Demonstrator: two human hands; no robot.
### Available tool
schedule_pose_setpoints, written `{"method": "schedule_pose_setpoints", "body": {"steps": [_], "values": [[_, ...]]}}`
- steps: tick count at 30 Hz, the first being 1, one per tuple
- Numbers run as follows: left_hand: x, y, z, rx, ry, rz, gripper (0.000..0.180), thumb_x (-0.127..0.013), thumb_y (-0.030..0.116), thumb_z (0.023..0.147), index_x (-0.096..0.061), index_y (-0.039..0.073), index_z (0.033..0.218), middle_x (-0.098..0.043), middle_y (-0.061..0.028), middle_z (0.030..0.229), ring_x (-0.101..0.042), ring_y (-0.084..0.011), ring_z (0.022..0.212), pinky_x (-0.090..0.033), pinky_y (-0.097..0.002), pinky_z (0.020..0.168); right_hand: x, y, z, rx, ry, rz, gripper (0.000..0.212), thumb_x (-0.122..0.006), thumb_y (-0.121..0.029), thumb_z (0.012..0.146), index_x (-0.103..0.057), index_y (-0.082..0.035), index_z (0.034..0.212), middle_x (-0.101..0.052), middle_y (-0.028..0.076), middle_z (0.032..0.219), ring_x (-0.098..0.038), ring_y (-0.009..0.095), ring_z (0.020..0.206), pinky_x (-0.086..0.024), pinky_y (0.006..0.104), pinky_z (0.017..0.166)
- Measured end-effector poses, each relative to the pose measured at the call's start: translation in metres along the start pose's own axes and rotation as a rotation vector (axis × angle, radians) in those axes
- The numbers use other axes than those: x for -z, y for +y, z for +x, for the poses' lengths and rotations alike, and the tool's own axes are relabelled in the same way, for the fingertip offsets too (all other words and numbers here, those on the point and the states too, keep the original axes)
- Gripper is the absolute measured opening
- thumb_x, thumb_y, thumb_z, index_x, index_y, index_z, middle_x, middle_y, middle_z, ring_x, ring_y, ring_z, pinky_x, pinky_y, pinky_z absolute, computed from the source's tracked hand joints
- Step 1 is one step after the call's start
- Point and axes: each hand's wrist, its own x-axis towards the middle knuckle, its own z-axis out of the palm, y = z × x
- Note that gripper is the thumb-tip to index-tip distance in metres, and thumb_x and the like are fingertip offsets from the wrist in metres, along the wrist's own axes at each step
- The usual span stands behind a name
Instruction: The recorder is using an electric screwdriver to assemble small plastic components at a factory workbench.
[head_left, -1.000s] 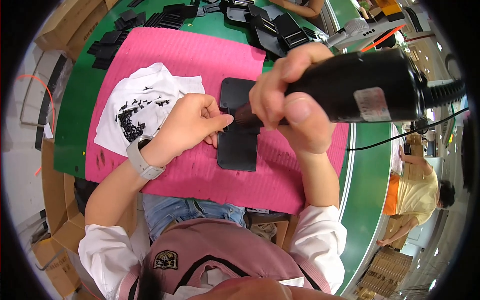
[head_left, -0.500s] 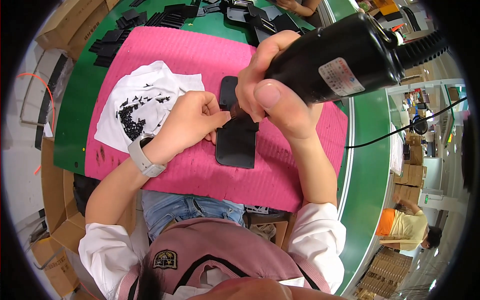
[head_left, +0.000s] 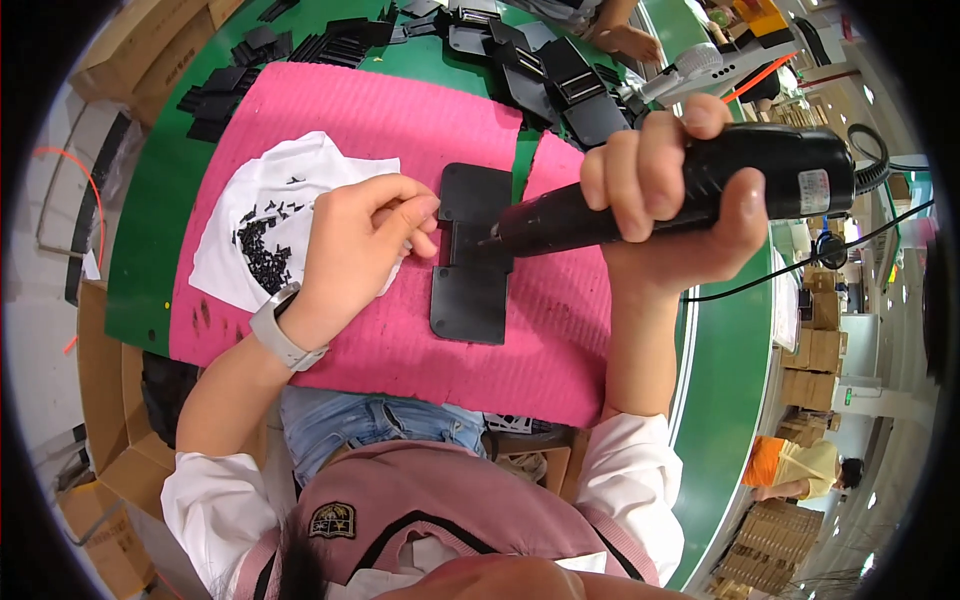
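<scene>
Right hand (head_left: 655, 180) wrapped round the tapering black driver (head_left: 550, 222), nose over a flat black plate (head_left: 468, 305) on ribbed pink sheeting (head_left: 400, 355); left hand (head_left: 360, 240) pinched together, anything inside hidden!

the plate (head_left: 472, 264), black and flat, with two wide ends and a notch in its left edge, lies lengthwise up the frame's center. the driver (head_left: 710, 182), black and tapering, slants in from the upper right, tip over the plate's middle; contact unclear.
</scene>
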Motion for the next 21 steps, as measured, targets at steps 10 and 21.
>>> {"method": "schedule_pose_setpoints", "body": {"steps": [10,21], "values": [[0.006,0.012,-0.004,0.057,-0.261,-0.447,0.015,-0.065,0.005,0.085,-0.062,-0.004,0.097,-0.066,-0.0098,0.083,-0.067,-0.0146,0.071,-0.05,-0.0204,0.06,0.003,-0.001,-0.006,0.073,-0.02,0.146,0.04,-0.056,-0.042,0.087,-0.051,-0.009,0.109,-0.048,-0.001,0.068,-0.047,0.011,0.053,-0.037,0.0308,0.062],[0.005,0.013,-0.009,-0.038,-0.31,-0.402,0.013,-0.066,-0.004,0.082,-0.06,-0.007,0.092,-0.065,-0.0123,0.082,-0.067,-0.0176,0.072,-0.054,-0.025,0.066,-0.007,0.002,-0.012,0.054,0.047,0.105,0.04,-0.043,-0.04,0.092,-0.049,-0.011,0.119,-0.049,0.001,0.066,-0.047,0.013,0.05,-0.042,0.0343,0.059]]}}
